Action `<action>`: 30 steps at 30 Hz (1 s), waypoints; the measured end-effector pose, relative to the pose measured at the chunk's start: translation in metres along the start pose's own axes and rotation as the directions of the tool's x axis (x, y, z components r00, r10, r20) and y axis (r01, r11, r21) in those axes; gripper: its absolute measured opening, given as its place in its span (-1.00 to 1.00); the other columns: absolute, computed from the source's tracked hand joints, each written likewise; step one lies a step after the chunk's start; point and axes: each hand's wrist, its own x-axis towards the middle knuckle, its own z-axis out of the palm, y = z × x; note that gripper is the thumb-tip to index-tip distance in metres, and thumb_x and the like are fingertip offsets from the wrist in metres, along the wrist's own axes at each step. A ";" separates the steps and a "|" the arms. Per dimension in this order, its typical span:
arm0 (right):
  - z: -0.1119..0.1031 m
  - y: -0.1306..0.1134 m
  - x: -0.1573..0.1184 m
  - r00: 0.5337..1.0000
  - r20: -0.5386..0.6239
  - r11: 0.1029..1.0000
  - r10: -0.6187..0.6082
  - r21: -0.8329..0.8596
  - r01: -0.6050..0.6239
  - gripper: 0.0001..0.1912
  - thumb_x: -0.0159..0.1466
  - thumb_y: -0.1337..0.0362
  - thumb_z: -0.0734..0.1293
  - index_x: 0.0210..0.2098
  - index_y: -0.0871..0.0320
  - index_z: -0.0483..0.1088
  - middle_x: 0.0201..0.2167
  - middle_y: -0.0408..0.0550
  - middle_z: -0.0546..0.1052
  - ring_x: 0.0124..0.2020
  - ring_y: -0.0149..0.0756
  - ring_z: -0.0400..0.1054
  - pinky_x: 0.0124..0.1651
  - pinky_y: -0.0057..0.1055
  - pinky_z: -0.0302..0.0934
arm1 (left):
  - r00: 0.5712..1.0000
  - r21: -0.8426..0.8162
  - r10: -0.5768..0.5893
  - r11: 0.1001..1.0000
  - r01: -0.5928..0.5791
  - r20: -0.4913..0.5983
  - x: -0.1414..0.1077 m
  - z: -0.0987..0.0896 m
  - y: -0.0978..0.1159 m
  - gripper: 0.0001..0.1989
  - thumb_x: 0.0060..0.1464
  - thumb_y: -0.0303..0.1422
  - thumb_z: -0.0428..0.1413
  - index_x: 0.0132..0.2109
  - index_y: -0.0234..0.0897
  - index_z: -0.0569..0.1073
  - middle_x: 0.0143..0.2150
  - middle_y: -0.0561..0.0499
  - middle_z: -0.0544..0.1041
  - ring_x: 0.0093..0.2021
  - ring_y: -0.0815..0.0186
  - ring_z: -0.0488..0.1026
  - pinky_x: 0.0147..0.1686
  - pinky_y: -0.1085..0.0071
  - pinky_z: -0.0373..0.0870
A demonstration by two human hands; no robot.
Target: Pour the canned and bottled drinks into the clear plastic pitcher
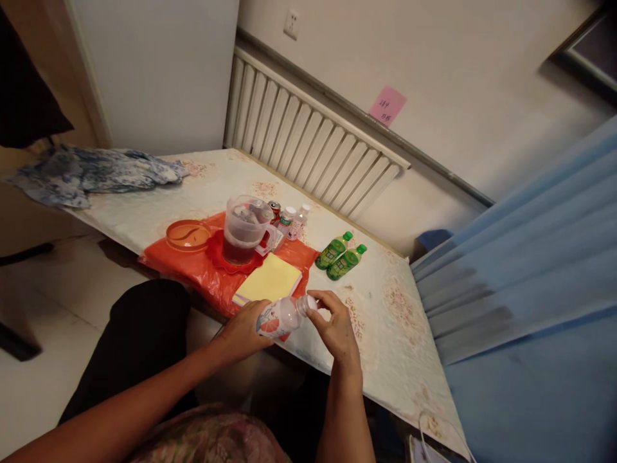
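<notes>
A clear plastic bottle point(288, 315) with a grapefruit-pattern label lies tilted in my left hand point(247, 326), whose fingers wrap round its lower part. At the neck, the thumb and fingers of my right hand point(335, 321) pinch the white bottle cap point(308, 305). Whether the cap is loose or tight cannot be made out. Just beyond the bottle lies a yellow paper pad point(268, 280) on an orange plastic bag point(212, 288). A clear pitcher point(245, 226) with dark liquid stands on a red scalloped dish point(218, 254).
An orange round lid point(187, 235) lies left of the pitcher. Behind it stand a soda can point(274, 209) and two clear bottles point(299, 222). Two green bottles point(345, 262) are to the right. Patterned cloth point(101, 172) covers the tablecloth's point(390, 334) far left. A radiator point(308, 132) borders the back.
</notes>
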 end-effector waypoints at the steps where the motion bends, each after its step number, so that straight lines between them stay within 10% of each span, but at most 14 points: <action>1: 0.000 0.000 0.000 1.000 0.000 1.000 0.002 0.000 -0.002 -0.75 0.17 0.32 0.40 -0.14 0.08 0.58 -0.22 -0.07 0.58 -0.24 -0.25 0.37 -0.11 -0.33 0.27 | 1.000 0.000 0.004 1.000 -0.004 -0.001 0.000 0.000 0.000 -0.55 -0.23 -0.40 0.25 -0.09 -0.24 0.44 -0.10 -0.03 0.55 -0.06 0.10 0.48 -0.01 0.21 0.39; 30: 0.001 0.003 0.000 0.998 0.049 0.999 0.040 0.025 -0.042 -0.63 0.18 0.27 0.42 0.00 0.06 0.56 -0.08 -0.04 0.61 -0.16 -0.21 0.43 -0.04 -0.27 0.32 | 1.000 0.013 -0.011 1.000 0.011 0.021 0.000 0.000 -0.001 -0.57 -0.21 -0.39 0.25 -0.09 -0.21 0.44 -0.09 -0.03 0.55 -0.05 0.11 0.49 -0.02 0.24 0.39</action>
